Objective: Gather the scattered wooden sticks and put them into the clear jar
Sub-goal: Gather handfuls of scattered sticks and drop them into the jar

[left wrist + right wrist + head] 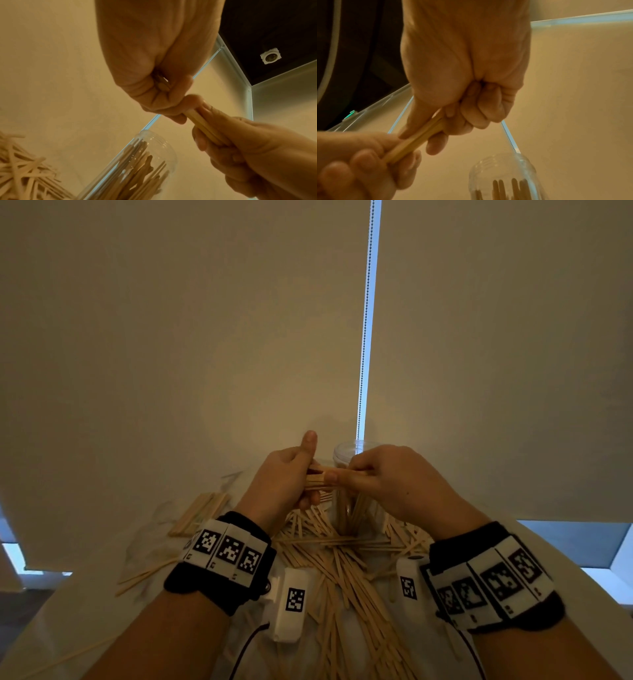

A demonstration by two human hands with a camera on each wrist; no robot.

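Observation:
Both hands hold one small bundle of wooden sticks [317,479] level in the air, just in front of the clear jar [344,455]. My left hand [287,477] grips the bundle's left end with the thumb raised; my right hand [380,474] grips its right end. The same bundle [199,122] shows between the left hand [164,97] and the right hand [240,146] in the left wrist view, and as the bundle [414,140] in the right wrist view. The jar [137,165] stands upright with several sticks inside. Many loose sticks [346,570] lie scattered below my wrists.
A neat row of sticks [198,513] lies at the left on the white table [144,546]. A few thin sticks [144,577] lie near the left edge. A blind with a bead chain [364,337] hangs right behind the jar.

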